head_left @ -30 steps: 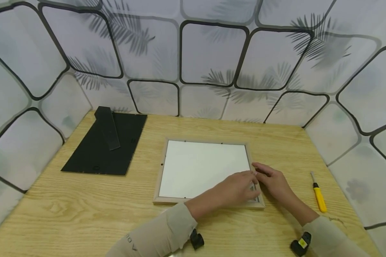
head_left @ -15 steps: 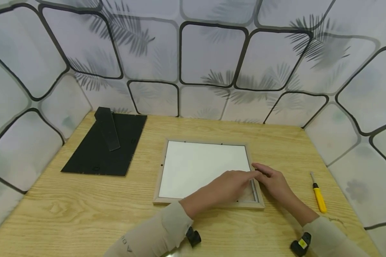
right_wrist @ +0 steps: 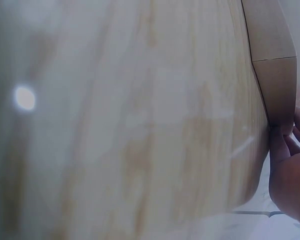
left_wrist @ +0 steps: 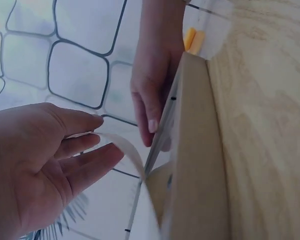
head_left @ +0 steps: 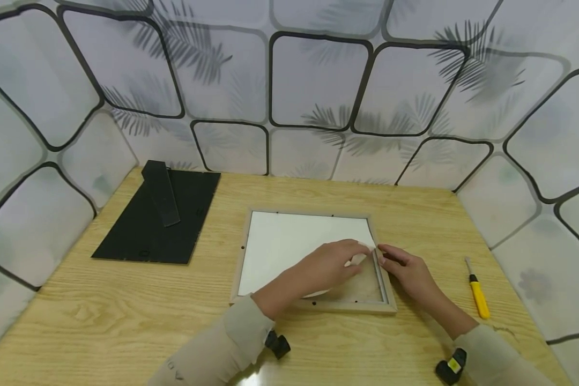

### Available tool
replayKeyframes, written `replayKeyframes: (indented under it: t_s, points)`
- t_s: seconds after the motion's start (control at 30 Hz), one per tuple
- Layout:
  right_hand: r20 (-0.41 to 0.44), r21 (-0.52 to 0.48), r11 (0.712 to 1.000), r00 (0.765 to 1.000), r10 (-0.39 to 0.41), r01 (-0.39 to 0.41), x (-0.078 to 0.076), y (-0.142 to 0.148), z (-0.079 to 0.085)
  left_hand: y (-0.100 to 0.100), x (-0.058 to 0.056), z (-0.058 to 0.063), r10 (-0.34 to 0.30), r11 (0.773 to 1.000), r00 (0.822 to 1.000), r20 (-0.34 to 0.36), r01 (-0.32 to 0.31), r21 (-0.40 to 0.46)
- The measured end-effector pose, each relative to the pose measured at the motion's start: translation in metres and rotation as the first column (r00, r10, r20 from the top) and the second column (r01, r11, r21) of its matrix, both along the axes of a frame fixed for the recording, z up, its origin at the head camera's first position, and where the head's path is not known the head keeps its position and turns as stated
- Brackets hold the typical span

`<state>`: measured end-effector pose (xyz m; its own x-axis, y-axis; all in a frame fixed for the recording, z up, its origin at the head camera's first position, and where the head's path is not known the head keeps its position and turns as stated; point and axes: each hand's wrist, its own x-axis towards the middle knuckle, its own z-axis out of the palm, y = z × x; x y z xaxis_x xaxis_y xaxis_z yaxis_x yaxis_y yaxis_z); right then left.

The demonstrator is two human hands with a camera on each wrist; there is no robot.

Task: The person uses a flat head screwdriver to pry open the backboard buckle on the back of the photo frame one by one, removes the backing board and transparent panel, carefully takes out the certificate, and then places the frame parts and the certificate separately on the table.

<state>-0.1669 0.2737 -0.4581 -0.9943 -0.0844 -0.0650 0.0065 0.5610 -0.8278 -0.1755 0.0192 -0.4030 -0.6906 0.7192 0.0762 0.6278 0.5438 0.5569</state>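
A light wooden picture frame (head_left: 241, 268) lies face down on the table. Inside it is a white sheet (head_left: 289, 241), whose near right corner is bent up and pinched between the thumb and fingers of my left hand (head_left: 320, 268). In the left wrist view the sheet (left_wrist: 135, 157) curves up from the frame to those fingertips. Under the lifted part, a see-through pane with the table colour behind it shows. My right hand (head_left: 407, 271) grips the frame's right side with thumb and fingers; in the right wrist view its fingers (right_wrist: 282, 145) meet the frame's wooden edge.
A black backing board (head_left: 173, 244) with a stand leg lies at the table's left rear. To the right is a screwdriver (head_left: 479, 297) with a yellow handle. Patterned fabric walls (head_left: 313, 80) close off the back and sides.
My left hand has moved left from the frame's right edge, peeling up the corner of the white sheet. The right hand stays at the frame's side.
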Motion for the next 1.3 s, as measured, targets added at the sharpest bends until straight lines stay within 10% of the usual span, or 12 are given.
replayKeyframes:
  t_s: [0.53,0.87,1.13,1.3]
  points:
    - [0.003,0.004,0.999,0.999,0.036,-0.036,0.001,0.001,0.001,-0.043,-0.011,0.035,0.086,0.960,0.979,0.186,-0.132,0.249]
    - [0.004,-0.006,0.997,0.997,0.072,-0.072,0.004,0.001,0.001,-0.066,-0.016,0.054,0.196,0.814,0.941,0.276,-0.313,0.489]
    - [-0.007,0.017,0.996,0.996,0.091,-0.091,0.013,0.000,0.002,-0.078,-0.023,0.084,0.184,0.730,0.933,0.310,-0.341,0.593]
    - [-0.031,0.025,0.996,0.996,0.089,-0.088,0.015,0.000,0.001,-0.080,-0.035,0.106,0.101,0.605,0.932,0.349,-0.336,0.722]
